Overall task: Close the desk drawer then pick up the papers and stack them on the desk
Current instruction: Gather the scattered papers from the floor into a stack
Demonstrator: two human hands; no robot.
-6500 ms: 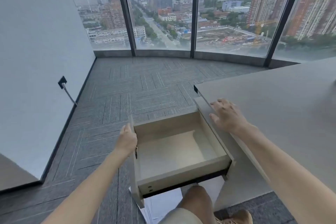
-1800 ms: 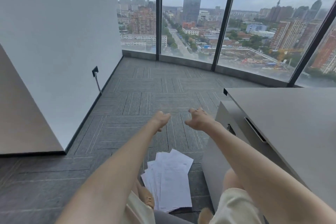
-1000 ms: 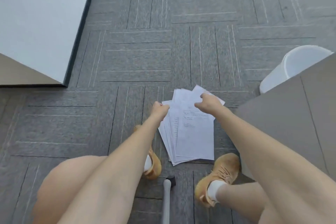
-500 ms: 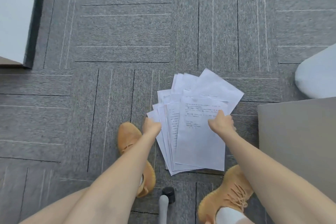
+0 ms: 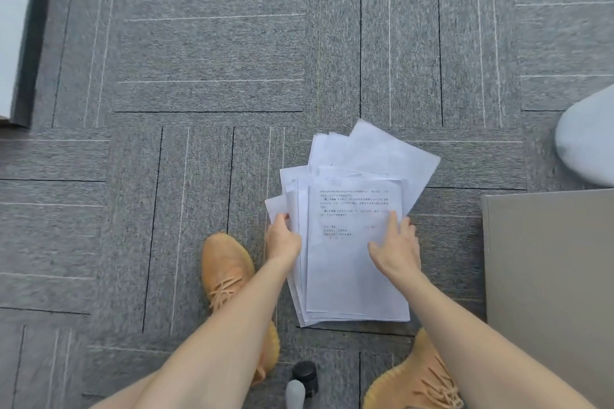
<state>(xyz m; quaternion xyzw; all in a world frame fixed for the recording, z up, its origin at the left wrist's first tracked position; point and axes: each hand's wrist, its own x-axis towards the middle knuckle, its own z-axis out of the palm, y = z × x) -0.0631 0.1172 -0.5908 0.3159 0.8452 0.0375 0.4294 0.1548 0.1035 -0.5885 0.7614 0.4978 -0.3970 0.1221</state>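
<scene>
Papers (image 5: pixel 352 262) fanned on carpet; left hand (image 5: pixel 283 239) apparently pinching edge, fingertips hidden; right hand (image 5: pixel 395 247) flat, spread on top

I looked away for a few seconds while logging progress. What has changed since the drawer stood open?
The drawer got pushed shut, and the view dropped to the floor. Both hands came down to the papers: the left hand now pinches their left edge, and the right hand lies flat on the top sheet. The papers are still fanned on the carpet, none lifted yet.
</scene>
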